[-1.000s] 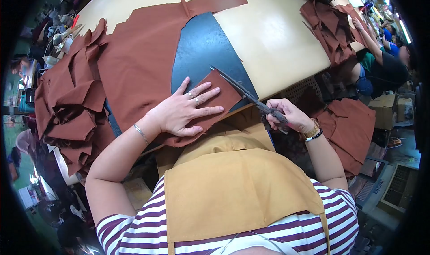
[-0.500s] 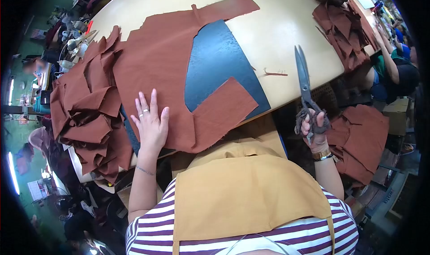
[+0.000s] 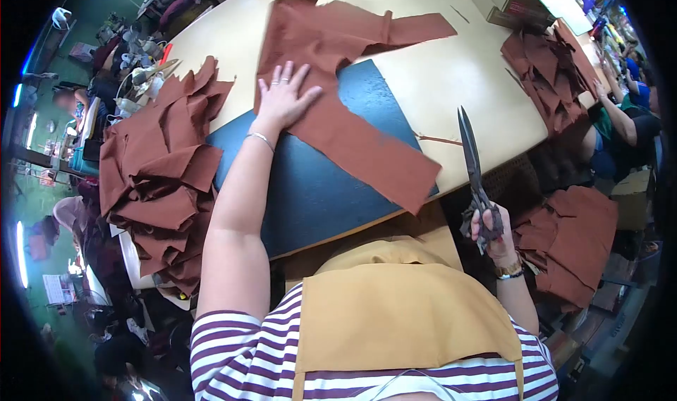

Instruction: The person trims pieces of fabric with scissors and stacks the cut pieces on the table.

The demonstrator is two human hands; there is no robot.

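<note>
A cut piece of rust-brown fabric (image 3: 367, 137) lies across a dark blue board (image 3: 303, 204) and the cream table (image 3: 416, 56). My left hand (image 3: 285, 98) rests on the fabric with its fingers spread, and the cloth is rumpled around it. A pair of large scissors (image 3: 471, 154) points upward in my right hand (image 3: 499, 235), off the table's near edge. Dark cloth wraps the scissor handles, and the blades are close together. Beneath the fabric, part of the board is hidden.
Heaped brown fabric pieces (image 3: 159, 168) lie at the left, with another pile (image 3: 550, 77) at the right. A fabric stack (image 3: 568, 242) sits below the table's right side. A cardboard box (image 3: 508, 3) stands at the back. A co-worker's arm (image 3: 620, 115) shows at far right.
My left hand has slid the fabric away from me, baring much of the blue board's near part. My right hand still holds the scissors off the table's edge.
</note>
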